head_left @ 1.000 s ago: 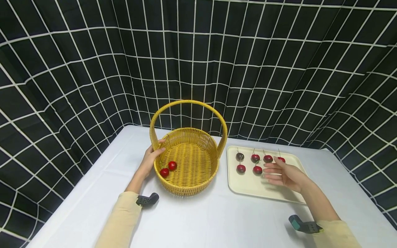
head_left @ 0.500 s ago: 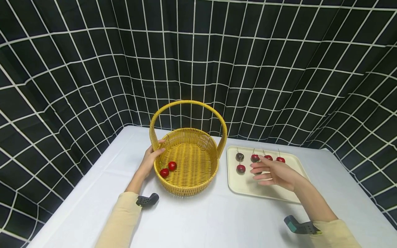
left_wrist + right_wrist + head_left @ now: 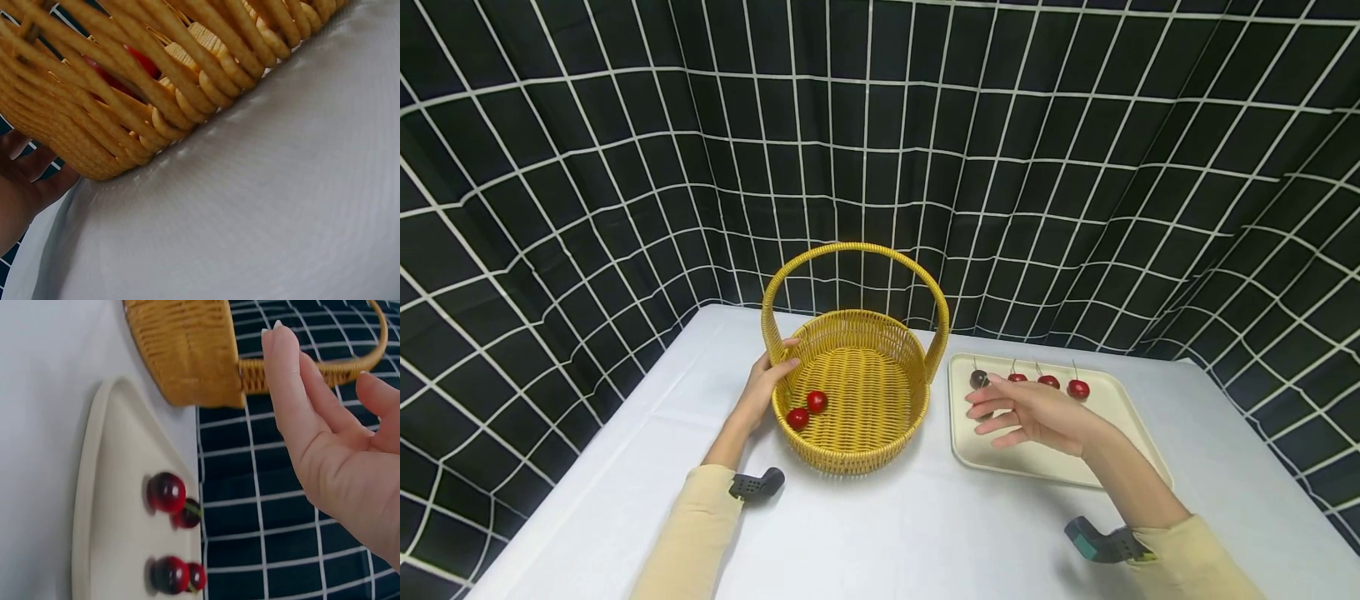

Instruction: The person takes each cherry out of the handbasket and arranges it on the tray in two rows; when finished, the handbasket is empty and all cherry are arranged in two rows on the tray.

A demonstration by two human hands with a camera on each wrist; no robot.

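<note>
A yellow wicker basket (image 3: 857,458) with a tall arched handle stands on the white cloth. My left hand (image 3: 760,392) grips its left rim at the foot of the handle; in the left wrist view, that hand (image 3: 22,197) lies against the woven wall. Two red cherries (image 3: 817,402) lie inside the basket at the left. Over the cream tray (image 3: 1037,462) hovers my right hand (image 3: 1037,414), fingers extended, holding nothing. Several stemmed cherries (image 3: 1078,389) lie on the tray, some partly covered by this hand. The right wrist view has cherries (image 3: 166,492) below the hand (image 3: 344,450).
The tray lies right of the basket, with a strip of white tablecloth (image 3: 880,533) between and in front of them. A black curtain with a white grid (image 3: 880,150) hangs behind and at both sides. Each wrist wears a dark camera (image 3: 758,483).
My right hand has moved left across the tray, uncovering the rightmost cherry and covering those at the left. The left hand and basket have stayed in place.
</note>
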